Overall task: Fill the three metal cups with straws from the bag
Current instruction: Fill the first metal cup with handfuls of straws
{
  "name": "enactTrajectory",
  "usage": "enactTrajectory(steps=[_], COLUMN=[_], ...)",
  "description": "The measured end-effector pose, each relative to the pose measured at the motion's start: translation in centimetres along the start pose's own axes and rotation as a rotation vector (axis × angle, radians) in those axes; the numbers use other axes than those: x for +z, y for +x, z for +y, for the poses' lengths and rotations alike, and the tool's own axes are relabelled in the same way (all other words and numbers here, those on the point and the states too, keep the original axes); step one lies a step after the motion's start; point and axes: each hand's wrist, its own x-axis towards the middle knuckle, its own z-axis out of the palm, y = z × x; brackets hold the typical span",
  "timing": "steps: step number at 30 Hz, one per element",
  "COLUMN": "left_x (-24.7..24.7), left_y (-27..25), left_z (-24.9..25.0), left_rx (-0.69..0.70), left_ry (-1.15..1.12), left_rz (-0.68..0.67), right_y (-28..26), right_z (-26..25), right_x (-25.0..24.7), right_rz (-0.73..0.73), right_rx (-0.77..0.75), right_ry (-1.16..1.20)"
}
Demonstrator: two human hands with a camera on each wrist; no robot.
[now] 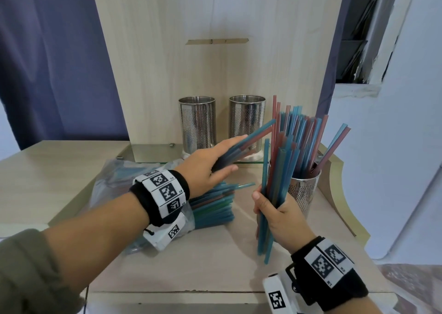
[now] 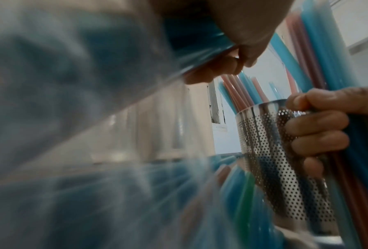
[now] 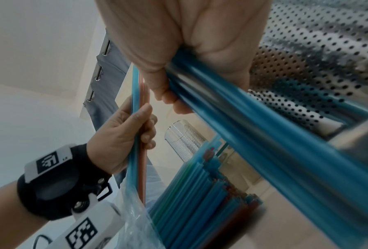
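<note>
Two perforated metal cups [image 1: 197,124] [image 1: 247,122] stand empty at the back on a glass shelf. A third cup [image 1: 304,190] at the right holds several blue and pink straws [image 1: 302,136]. My left hand [image 1: 230,156] grips a few straws [image 1: 253,136] that point up and right, above the clear bag [image 1: 112,182]. Many straws [image 1: 212,206] stick out of the bag's mouth. My right hand [image 1: 270,209] grips an upright bundle of straws [image 1: 278,167] right beside the third cup. The right wrist view shows that hand [image 3: 174,94] curled round blue straws [image 3: 264,143].
The cups stand against a tall wooden back panel [image 1: 215,50]. The table's curved raised edge [image 1: 339,194] runs just right of the third cup. A blue curtain [image 1: 47,62] hangs at the left. Bare tabletop [image 1: 191,265] lies in front of the bag.
</note>
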Motion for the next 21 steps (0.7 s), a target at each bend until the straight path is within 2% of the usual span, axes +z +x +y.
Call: enactTrajectory(steps=[4, 9, 12, 16, 21], left_x=[-1.0, -2.3, -3.2, -4.0, -4.2], left_y=[1.0, 2.3, 3.1, 4.1, 5.4], left_z=[0.4, 1.1, 1.4, 2.0, 1.2], left_rx=[0.006, -0.056, -0.034, -0.006, -0.046], left_ry=[-0.029, -0.044, -0.099, -0.147, -0.156], left_rz=[0.106, 0.275, 0.354, 0.410, 0.473], right_y=[0.4, 0.7, 0.7, 1.1, 1.4], right_z=[-0.3, -0.8, -0.8, -0.6, -0.4], right_x=[0.3, 0.7, 0.8, 0.7, 0.7], right_rz=[-0.022, -0.067, -0.073, -0.065, -0.048], right_rx=[-0.005, -0.026, -0.021, 0.019, 0.057], right_ry=[-0.014, -0.043, -0.027, 0.025, 0.078])
